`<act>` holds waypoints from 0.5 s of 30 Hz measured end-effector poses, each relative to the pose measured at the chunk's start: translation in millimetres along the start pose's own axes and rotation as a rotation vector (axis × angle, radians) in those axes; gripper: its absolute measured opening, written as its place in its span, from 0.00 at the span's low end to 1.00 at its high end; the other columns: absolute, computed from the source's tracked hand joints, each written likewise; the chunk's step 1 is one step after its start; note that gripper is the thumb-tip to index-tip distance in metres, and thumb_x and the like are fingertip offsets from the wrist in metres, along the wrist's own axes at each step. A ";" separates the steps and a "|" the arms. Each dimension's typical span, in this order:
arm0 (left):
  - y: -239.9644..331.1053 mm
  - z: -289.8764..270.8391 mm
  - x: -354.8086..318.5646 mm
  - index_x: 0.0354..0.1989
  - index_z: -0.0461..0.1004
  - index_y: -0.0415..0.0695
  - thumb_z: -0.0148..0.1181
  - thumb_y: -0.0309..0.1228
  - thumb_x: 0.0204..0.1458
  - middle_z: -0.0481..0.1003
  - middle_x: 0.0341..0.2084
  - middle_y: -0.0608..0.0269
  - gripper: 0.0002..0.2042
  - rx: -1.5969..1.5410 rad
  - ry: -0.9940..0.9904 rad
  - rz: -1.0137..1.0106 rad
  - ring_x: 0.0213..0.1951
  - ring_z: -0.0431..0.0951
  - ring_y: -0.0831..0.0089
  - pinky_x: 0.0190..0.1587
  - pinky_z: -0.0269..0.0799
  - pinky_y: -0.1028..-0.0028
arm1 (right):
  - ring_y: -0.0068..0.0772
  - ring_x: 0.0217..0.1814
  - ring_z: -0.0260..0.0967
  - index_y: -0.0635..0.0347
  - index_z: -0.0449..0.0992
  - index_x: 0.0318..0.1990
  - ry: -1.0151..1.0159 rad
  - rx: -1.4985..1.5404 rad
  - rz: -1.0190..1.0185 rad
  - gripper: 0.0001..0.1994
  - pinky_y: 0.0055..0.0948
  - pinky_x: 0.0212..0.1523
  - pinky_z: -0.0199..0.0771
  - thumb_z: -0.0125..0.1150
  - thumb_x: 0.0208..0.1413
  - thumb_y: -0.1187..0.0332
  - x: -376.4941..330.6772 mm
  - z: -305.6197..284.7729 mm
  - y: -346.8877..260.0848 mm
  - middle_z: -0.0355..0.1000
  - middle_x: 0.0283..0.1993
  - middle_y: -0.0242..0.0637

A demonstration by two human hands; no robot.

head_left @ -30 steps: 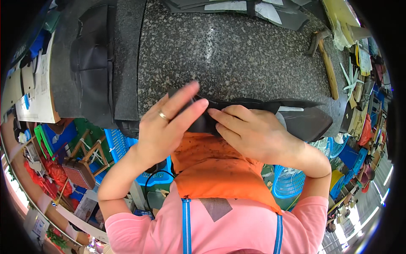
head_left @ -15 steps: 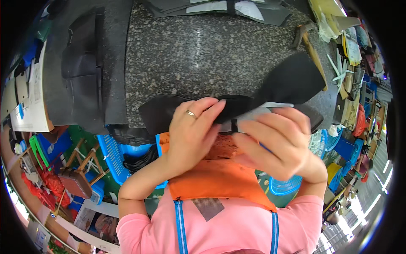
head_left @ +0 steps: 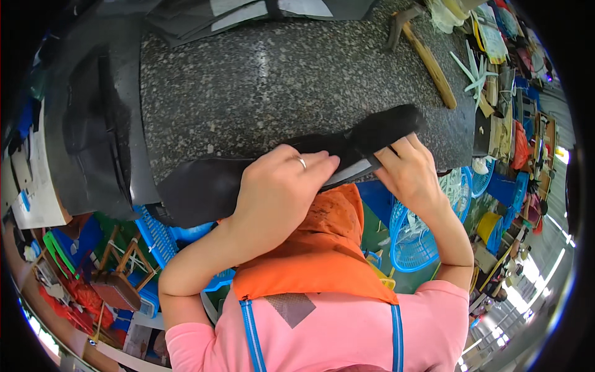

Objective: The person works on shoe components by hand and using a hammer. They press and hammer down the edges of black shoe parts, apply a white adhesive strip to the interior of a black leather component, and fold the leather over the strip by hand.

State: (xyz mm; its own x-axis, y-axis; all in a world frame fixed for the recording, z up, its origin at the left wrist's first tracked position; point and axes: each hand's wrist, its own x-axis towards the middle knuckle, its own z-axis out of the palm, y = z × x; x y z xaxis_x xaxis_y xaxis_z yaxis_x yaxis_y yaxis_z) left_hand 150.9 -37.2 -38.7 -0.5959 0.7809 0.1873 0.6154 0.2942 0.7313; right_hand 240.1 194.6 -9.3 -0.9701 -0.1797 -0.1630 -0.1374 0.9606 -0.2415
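Whereas half a second ago its right end was spread as a wide flap in the head view, the long black leather-like piece (head_left: 201, 189) has been drawn into a narrow, bunched band toward 2 o'clock. By the right hand (head_left: 409, 164), earlier blurred beneath that flap, this end is now grasped at 3 o'clock, with the fingertips tucked at its lower edge. At the centre, the middle of the piece is covered by the left hand (head_left: 285, 180), its fingers held together; whether anything is pinched beneath cannot be told. The piece is laid along the near side of the speckled stone slab (head_left: 248, 93), from 9 to 2 o'clock, and a pale strip (head_left: 356, 170) is exposed between the hands. Two-handed control of the piece seems to have been gained. A hammer (head_left: 431, 65) is left between 1 and 2 o'clock, untouched.
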 end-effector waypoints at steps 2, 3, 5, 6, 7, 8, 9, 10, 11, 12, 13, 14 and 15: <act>3.7 4.5 -4.3 0.42 0.81 0.41 0.61 0.25 0.43 0.81 0.41 0.57 0.14 0.140 -0.032 0.134 0.34 0.78 0.65 0.35 0.75 0.72 | 0.49 0.55 0.70 0.55 0.80 0.46 -0.110 0.092 0.108 0.21 0.37 0.54 0.73 0.71 0.42 0.63 -8.3 2.3 7.4 0.74 0.49 0.40; 9.7 7.8 -5.6 0.40 0.81 0.39 0.60 0.25 0.42 0.80 0.43 0.54 0.14 0.349 -0.096 0.223 0.34 0.77 0.66 0.33 0.74 0.73 | 0.50 0.56 0.70 0.56 0.80 0.44 0.018 0.231 0.056 0.19 0.38 0.55 0.72 0.72 0.43 0.61 -7.4 4.0 12.0 0.74 0.49 0.41; 13.3 9.8 -1.0 0.37 0.80 0.36 0.60 0.26 0.39 0.77 0.50 0.47 0.14 0.595 -0.205 0.372 0.33 0.74 0.68 0.28 0.70 0.76 | 0.51 0.60 0.70 0.58 0.81 0.39 0.259 0.411 0.106 0.15 0.38 0.57 0.71 0.73 0.45 0.62 -7.0 12.4 16.5 0.75 0.52 0.44; 14.4 7.6 4.1 0.37 0.80 0.36 0.60 0.26 0.39 0.77 0.50 0.47 0.14 0.589 -0.211 0.386 0.33 0.74 0.68 0.28 0.70 0.76 | 0.51 0.60 0.70 0.58 0.81 0.39 0.264 0.409 0.121 0.15 0.38 0.57 0.71 0.73 0.45 0.62 -5.2 14.0 12.7 0.75 0.52 0.44; 16.6 3.5 10.3 0.36 0.80 0.36 0.60 0.26 0.40 0.77 0.51 0.47 0.13 0.609 -0.265 0.407 0.33 0.74 0.68 0.27 0.70 0.76 | 0.49 0.60 0.70 0.59 0.81 0.40 0.319 0.483 0.263 0.14 0.39 0.57 0.71 0.72 0.45 0.64 -2.4 15.3 7.6 0.75 0.52 0.44; 17.1 1.3 14.6 0.35 0.80 0.36 0.60 0.27 0.40 0.76 0.52 0.48 0.12 0.632 -0.319 0.424 0.33 0.73 0.69 0.26 0.69 0.77 | 0.48 0.61 0.70 0.60 0.81 0.40 0.373 0.557 0.401 0.14 0.39 0.57 0.71 0.72 0.46 0.67 0.3 17.4 3.4 0.75 0.52 0.44; 15.8 3.2 16.5 0.34 0.78 0.37 0.60 0.27 0.40 0.74 0.55 0.46 0.11 0.621 -0.295 0.457 0.34 0.73 0.69 0.26 0.69 0.79 | 0.46 0.60 0.71 0.60 0.81 0.40 0.389 0.580 0.418 0.12 0.39 0.57 0.71 0.69 0.47 0.71 0.4 21.6 1.8 0.74 0.54 0.46; 15.2 4.4 19.6 0.34 0.78 0.37 0.60 0.27 0.40 0.74 0.55 0.46 0.11 0.619 -0.298 0.468 0.34 0.73 0.69 0.26 0.69 0.79 | 0.46 0.60 0.71 0.60 0.81 0.40 0.397 0.579 0.427 0.12 0.39 0.57 0.71 0.69 0.47 0.71 -1.1 24.3 2.5 0.74 0.54 0.46; 15.4 4.8 23.3 0.33 0.76 0.37 0.60 0.27 0.41 0.74 0.56 0.46 0.10 0.581 -0.329 0.447 0.34 0.73 0.70 0.26 0.69 0.79 | 0.46 0.59 0.71 0.60 0.80 0.41 0.400 0.613 0.440 0.12 0.38 0.57 0.71 0.69 0.47 0.72 -2.6 26.0 3.6 0.74 0.54 0.46; 15.7 5.1 27.0 0.33 0.75 0.38 0.60 0.27 0.41 0.73 0.56 0.45 0.10 0.543 -0.360 0.426 0.35 0.73 0.70 0.25 0.69 0.79 | 0.46 0.58 0.71 0.60 0.80 0.41 0.403 0.648 0.452 0.12 0.38 0.57 0.71 0.68 0.47 0.72 -4.1 27.4 4.4 0.73 0.55 0.47; 16.2 5.3 30.5 0.33 0.72 0.39 0.60 0.27 0.41 0.69 0.59 0.42 0.10 0.531 -0.414 0.421 0.36 0.74 0.69 0.28 0.74 0.78 | 0.48 0.59 0.69 0.64 0.78 0.42 0.400 0.608 0.403 0.13 0.39 0.57 0.70 0.66 0.46 0.74 -5.6 28.7 4.4 0.72 0.54 0.47; 16.8 5.4 35.4 0.33 0.72 0.39 0.60 0.27 0.41 0.69 0.59 0.42 0.10 0.532 -0.416 0.428 0.36 0.74 0.69 0.28 0.74 0.78 | 0.48 0.59 0.69 0.64 0.78 0.42 0.406 0.608 0.408 0.13 0.39 0.57 0.70 0.66 0.46 0.74 -5.8 29.0 4.5 0.72 0.54 0.47; 17.2 6.3 41.7 0.34 0.73 0.38 0.60 0.27 0.41 0.67 0.61 0.40 0.11 0.484 -0.468 0.414 0.36 0.75 0.68 0.30 0.76 0.75 | 0.50 0.60 0.67 0.66 0.77 0.43 0.426 0.472 0.321 0.14 0.39 0.58 0.70 0.66 0.46 0.75 -5.1 29.3 5.2 0.71 0.54 0.47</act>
State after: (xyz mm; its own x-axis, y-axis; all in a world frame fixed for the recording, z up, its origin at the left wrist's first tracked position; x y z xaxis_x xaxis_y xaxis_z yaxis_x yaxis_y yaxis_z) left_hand 139.9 3.9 -22.4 -0.0561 0.9984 0.0083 0.9599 0.0517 0.2754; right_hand 250.2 194.3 -37.8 -0.9551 0.2882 0.0694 0.1764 0.7408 -0.6481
